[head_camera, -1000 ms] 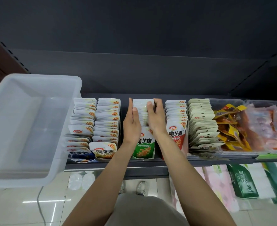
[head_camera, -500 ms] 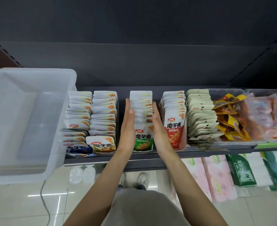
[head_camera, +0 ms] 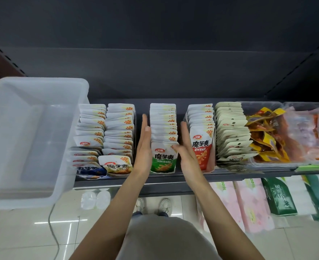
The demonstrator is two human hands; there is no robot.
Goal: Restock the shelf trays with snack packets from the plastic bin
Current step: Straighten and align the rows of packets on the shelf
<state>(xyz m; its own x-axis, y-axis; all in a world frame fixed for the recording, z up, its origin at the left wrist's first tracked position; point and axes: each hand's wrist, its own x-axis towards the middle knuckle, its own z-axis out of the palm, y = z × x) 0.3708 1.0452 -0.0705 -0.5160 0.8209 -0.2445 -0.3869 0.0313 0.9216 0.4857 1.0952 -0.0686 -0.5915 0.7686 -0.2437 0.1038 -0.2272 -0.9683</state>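
Packets in the green-fronted row (head_camera: 163, 132) on the shelf look light, floppy and slick, so squaring them from both sides makes sense, with left hand (head_camera: 143, 147) and right hand (head_camera: 187, 151) flat, fingers straight, nothing pinched.

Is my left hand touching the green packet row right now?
Touching. The head view shows the left hand flat against the left side of the green packet row, with no gap between the fingers and the packet edges.
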